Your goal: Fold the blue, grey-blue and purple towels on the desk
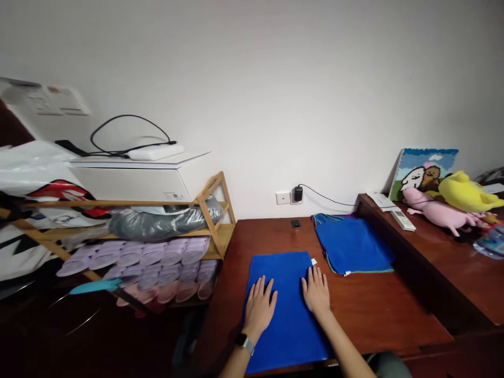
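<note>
We rest our left hand (260,308) and right hand (316,291), fingers outstretched and gripping nothing, at opposite edges of the blue cloth (289,325), likely to hold it flat on the desk (370,310); our cloth pile (354,244) sits toward the wall (252,105), apparently leaving us room.

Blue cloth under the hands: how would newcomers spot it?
Find the brown table against the white wall. Near its front edge lies a blue cloth. Left hand and right hand rest on it, unlike the green-edged blue pile beyond.

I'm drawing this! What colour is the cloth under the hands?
The cloth is plain bright blue, seen best in the head view.
</note>
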A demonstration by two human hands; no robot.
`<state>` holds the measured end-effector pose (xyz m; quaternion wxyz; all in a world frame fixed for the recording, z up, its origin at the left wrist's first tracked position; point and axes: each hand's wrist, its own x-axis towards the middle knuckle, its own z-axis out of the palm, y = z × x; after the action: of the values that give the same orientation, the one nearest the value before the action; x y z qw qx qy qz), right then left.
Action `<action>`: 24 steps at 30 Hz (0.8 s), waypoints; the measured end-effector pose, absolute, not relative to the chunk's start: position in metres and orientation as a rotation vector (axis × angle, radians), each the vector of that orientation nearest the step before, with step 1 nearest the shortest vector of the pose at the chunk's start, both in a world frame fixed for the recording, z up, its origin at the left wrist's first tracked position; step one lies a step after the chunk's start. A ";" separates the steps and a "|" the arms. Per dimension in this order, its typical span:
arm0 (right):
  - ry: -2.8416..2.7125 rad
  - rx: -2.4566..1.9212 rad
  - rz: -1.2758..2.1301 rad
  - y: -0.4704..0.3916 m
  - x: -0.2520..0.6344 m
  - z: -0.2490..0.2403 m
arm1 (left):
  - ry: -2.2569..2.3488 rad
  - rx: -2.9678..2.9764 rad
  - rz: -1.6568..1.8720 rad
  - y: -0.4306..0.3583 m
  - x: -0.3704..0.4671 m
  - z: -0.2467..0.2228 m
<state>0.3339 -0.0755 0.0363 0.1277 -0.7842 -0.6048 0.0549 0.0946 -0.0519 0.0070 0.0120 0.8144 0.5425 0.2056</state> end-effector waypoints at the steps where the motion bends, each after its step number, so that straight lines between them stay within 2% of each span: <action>1: -1.771 -2.242 0.135 -0.066 0.331 0.040 | 1.700 2.541 0.667 -0.042 0.102 0.012; 6: -1.973 -2.058 0.226 -0.007 0.303 0.056 | 1.633 2.572 0.628 0.023 0.141 0.033; 10: -2.012 -2.127 0.241 0.015 0.304 0.038 | 1.649 2.520 0.520 0.055 0.131 0.024; 15: -1.880 -2.285 0.187 0.018 0.334 0.022 | 1.719 2.434 0.514 0.065 0.116 0.013; 20: -1.851 -2.334 0.255 0.020 0.356 0.032 | 1.882 2.293 0.523 0.076 0.097 0.017; 24: -1.841 -2.303 0.190 0.012 0.343 0.042 | 1.917 2.272 0.710 0.065 0.079 0.025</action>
<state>0.3426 0.0124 0.0421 0.0935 -0.7762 -0.6203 0.0640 0.0793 0.0651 0.0249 0.0426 0.7428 0.6266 0.2321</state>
